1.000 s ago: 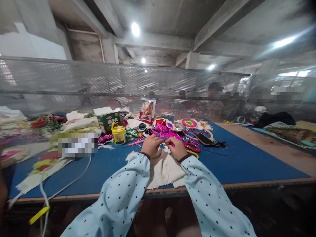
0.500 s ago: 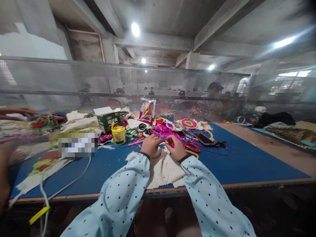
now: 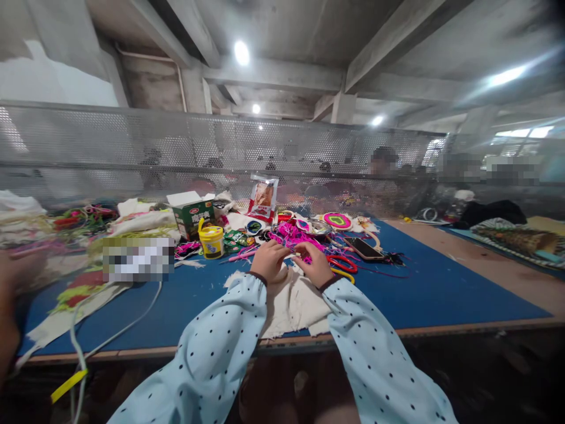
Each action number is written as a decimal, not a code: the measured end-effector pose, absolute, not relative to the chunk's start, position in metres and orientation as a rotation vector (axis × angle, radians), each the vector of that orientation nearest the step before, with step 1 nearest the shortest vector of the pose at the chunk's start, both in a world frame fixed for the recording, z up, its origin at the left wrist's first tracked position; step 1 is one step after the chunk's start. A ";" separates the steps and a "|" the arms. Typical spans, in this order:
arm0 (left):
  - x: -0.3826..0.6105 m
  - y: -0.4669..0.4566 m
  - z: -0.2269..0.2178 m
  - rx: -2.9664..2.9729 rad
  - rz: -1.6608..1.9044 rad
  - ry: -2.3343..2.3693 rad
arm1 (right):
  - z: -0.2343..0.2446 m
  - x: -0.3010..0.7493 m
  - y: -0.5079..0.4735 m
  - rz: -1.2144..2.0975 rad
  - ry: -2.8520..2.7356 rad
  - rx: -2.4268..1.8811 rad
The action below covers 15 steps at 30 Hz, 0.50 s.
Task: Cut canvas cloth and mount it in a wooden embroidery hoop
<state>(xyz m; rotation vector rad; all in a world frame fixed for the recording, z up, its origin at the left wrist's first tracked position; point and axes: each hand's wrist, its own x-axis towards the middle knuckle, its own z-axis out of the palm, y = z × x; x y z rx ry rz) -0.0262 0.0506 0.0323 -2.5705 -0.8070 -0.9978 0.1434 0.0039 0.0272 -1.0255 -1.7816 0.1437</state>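
"While both hands are busy over it, where exactly is the white cloth [image 3: 296, 303]?"

"At the near edge of the blue table top [image 3: 424, 288], crumpled, spread beneath the wrists and between the forearms."

"And the hands?"

"The left hand [image 3: 270, 262] is bent at the knuckles, fingers drawn in towards the right hand [image 3: 316, 265], which is curled the same way. Both are mostly closed, tips near each other. Something small and pale shows between them; I can't tell what it is, or which fingers grip it."

"What's around them?"

"Bright pink yarn [image 3: 292, 233] just beyond, a red loop [image 3: 354, 264] beside the right hand, then a phone [image 3: 365, 249] lying farther right. Left of the yarn stand a yellow tub [image 3: 212, 242] and an open green box [image 3: 194, 217]."

"Anything farther out?"

"A blurred co-worker's arm [image 3: 7, 300] at the left edge, and a perforated metal screen [image 3: 282, 141] behind everything."
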 end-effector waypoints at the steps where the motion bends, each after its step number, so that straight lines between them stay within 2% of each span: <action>1: -0.027 0.051 0.032 -2.568 -0.992 -0.805 | 0.027 0.144 0.004 0.174 -1.793 -1.041; 11: -0.026 0.050 0.032 -2.574 -0.981 -0.797 | 0.029 0.143 0.004 0.103 -1.801 -1.048; 15: -0.026 0.049 0.031 -2.571 -0.987 -0.777 | 0.027 0.145 0.004 0.214 -1.794 -1.085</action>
